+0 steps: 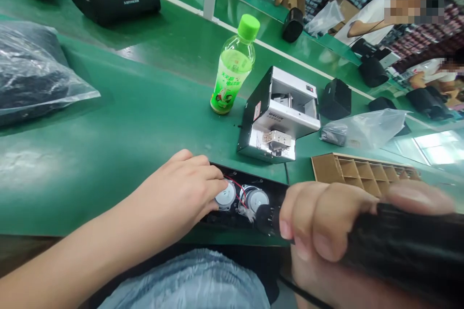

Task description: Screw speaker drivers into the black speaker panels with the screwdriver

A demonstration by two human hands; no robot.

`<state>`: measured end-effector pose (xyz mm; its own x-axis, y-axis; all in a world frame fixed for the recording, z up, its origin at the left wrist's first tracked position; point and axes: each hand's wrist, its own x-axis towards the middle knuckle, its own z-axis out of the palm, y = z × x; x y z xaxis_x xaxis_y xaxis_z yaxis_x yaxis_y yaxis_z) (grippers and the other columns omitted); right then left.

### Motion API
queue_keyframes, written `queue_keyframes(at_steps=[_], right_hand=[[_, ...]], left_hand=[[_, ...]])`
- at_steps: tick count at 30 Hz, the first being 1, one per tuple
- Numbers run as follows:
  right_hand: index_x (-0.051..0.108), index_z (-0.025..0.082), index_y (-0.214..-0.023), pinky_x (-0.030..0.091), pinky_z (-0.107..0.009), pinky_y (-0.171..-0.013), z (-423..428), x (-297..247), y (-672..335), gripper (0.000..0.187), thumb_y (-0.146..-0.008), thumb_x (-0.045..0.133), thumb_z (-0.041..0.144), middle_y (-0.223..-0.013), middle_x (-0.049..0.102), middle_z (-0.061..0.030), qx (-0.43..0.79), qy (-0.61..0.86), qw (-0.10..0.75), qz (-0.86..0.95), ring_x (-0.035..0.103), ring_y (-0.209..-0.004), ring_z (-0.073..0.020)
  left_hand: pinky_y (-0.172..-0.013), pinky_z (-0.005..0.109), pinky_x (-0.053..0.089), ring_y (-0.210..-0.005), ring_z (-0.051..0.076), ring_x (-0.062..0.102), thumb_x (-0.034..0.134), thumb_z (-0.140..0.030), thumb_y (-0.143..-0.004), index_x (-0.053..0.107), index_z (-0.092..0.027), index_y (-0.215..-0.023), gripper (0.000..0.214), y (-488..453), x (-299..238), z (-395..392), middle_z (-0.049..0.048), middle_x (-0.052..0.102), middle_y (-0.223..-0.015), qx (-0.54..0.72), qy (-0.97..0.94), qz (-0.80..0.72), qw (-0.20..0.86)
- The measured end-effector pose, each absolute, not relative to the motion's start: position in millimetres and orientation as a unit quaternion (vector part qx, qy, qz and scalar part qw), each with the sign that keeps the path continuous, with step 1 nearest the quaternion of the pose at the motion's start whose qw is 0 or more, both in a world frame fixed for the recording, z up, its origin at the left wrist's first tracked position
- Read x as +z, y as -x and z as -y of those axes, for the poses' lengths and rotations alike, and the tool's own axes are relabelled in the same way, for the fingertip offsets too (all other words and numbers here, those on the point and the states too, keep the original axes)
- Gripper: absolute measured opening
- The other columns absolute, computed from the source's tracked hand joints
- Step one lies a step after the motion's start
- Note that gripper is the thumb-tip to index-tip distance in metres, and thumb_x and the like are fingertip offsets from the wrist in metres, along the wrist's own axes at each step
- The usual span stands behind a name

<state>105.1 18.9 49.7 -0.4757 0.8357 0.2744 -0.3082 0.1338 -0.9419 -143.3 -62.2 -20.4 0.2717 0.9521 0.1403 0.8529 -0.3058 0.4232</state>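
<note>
Green workbench [108, 120] runs across the view, with a silver screw feeder [279, 116] set near the front, apparently to keep it within easy reach. Just in front of it lies a black speaker panel [250, 188] holding two round speakers [225, 194] linked by red wire [236, 184]. The left hand [181, 188] lies open over the panel's near end, fingers lightly curled against the first speaker, probably to steady the panel. The right hand [326, 222] is closed around a black electric screwdriver [402, 246], its nose low beside the second speaker, as though aimed at a fixing point. A cardboard divider tray [362, 171] sits to the right, and a green-capped bottle [232, 67] stands beside the feeder.
</note>
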Motion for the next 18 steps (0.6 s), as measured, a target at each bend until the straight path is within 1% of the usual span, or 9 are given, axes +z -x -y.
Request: queue_keyframes(at_steps=[2, 3, 5, 7, 10, 12, 14, 16, 18], right_hand=[[0.075, 0.034, -0.123, 0.061, -0.044, -0.052, -10, 42, -90, 0.022, -0.111, 0.059, 0.041, -0.066, 0.071, 0.0011, 0.598, 0.208, 0.483, 0.605, 0.065, -0.049, -0.0205], [0.075, 0.033, -0.122, 0.059, -0.042, -0.050, -7, 39, -84, 0.022, -0.112, 0.057, 0.042, -0.064, 0.069, 0.0021, 0.589, 0.209, 0.494, 0.605, 0.063, -0.047, -0.0193], [0.075, 0.033, -0.116, 0.056, -0.040, -0.048, -4, 37, -79, 0.019, -0.111, 0.059, 0.043, -0.060, 0.065, 0.0038, 0.580, 0.232, 0.509, 0.592, 0.059, -0.044, -0.0184], [0.075, 0.036, -0.117, 0.058, -0.043, -0.052, -4, 37, -82, 0.019, -0.111, 0.059, 0.044, -0.062, 0.066, 0.0033, 0.578, 0.258, 0.495, 0.595, 0.060, -0.046, -0.0201], [0.075, 0.040, -0.118, 0.063, -0.051, -0.062, -9, 40, -92, 0.020, -0.112, 0.056, 0.043, -0.069, 0.072, 0.0004, 0.578, 0.276, 0.444, 0.627, 0.068, -0.056, -0.0246], [0.077, 0.041, -0.116, 0.063, -0.053, -0.066, -11, 40, -95, 0.019, -0.111, 0.059, 0.040, -0.072, 0.073, -0.0001, 0.578, 0.282, 0.434, 0.631, 0.070, -0.060, -0.0261], [0.079, 0.038, -0.106, 0.063, -0.053, -0.067, -11, 39, -94, 0.018, -0.109, 0.062, 0.040, -0.069, 0.072, -0.0007, 0.592, 0.288, 0.415, 0.628, 0.069, -0.061, -0.0267], [0.078, 0.034, -0.092, 0.063, -0.052, -0.067, -11, 39, -89, 0.026, -0.109, 0.061, 0.046, -0.064, 0.067, -0.0015, 0.606, 0.299, 0.395, 0.622, 0.068, -0.059, -0.0264], [0.073, 0.031, -0.081, 0.063, -0.050, -0.065, -14, 40, -83, 0.035, -0.108, 0.060, 0.050, -0.061, 0.061, -0.0015, 0.611, 0.305, 0.381, 0.623, 0.064, -0.057, -0.0250]], left_hand=[[-0.084, 0.044, 0.034, -0.098, 0.025, 0.069, 0.087, -0.023, -0.092, 0.082, -0.028, -0.114, 0.022, 143, -22, 62, -0.0021, 0.084, -0.111, 0.179, -0.786, -0.576, 0.135], [-0.083, 0.044, 0.033, -0.098, 0.025, 0.069, 0.087, -0.024, -0.093, 0.082, -0.027, -0.113, 0.021, 142, -22, 62, -0.0020, 0.084, -0.110, 0.174, -0.787, -0.576, 0.134], [-0.083, 0.045, 0.033, -0.097, 0.026, 0.070, 0.086, -0.025, -0.094, 0.082, -0.027, -0.110, 0.016, 142, -23, 61, -0.0013, 0.084, -0.108, 0.161, -0.789, -0.578, 0.132], [-0.082, 0.045, 0.033, -0.098, 0.026, 0.071, 0.085, -0.025, -0.094, 0.083, -0.027, -0.109, 0.015, 142, -22, 61, -0.0012, 0.084, -0.106, 0.155, -0.788, -0.580, 0.136], [-0.082, 0.044, 0.034, -0.097, 0.026, 0.071, 0.085, -0.022, -0.093, 0.083, -0.027, -0.108, 0.016, 142, -19, 59, -0.0016, 0.083, -0.103, 0.159, -0.786, -0.579, 0.146], [-0.081, 0.044, 0.034, -0.095, 0.026, 0.071, 0.083, -0.022, -0.094, 0.083, -0.027, -0.104, 0.011, 141, -18, 59, -0.0008, 0.083, -0.101, 0.160, -0.786, -0.578, 0.147], [-0.080, 0.044, 0.034, -0.092, 0.025, 0.071, 0.080, -0.022, -0.096, 0.082, -0.026, -0.101, 0.007, 141, -17, 60, -0.0001, 0.083, -0.100, 0.164, -0.788, -0.576, 0.143], [-0.079, 0.044, 0.033, -0.092, 0.025, 0.071, 0.079, -0.022, -0.097, 0.082, -0.025, -0.100, 0.006, 141, -18, 60, -0.0001, 0.082, -0.100, 0.170, -0.790, -0.573, 0.139], [-0.078, 0.043, 0.032, -0.090, 0.025, 0.070, 0.079, -0.022, -0.096, 0.081, -0.025, -0.099, 0.005, 141, -20, 60, -0.0006, 0.082, -0.098, 0.175, -0.791, -0.571, 0.133]])
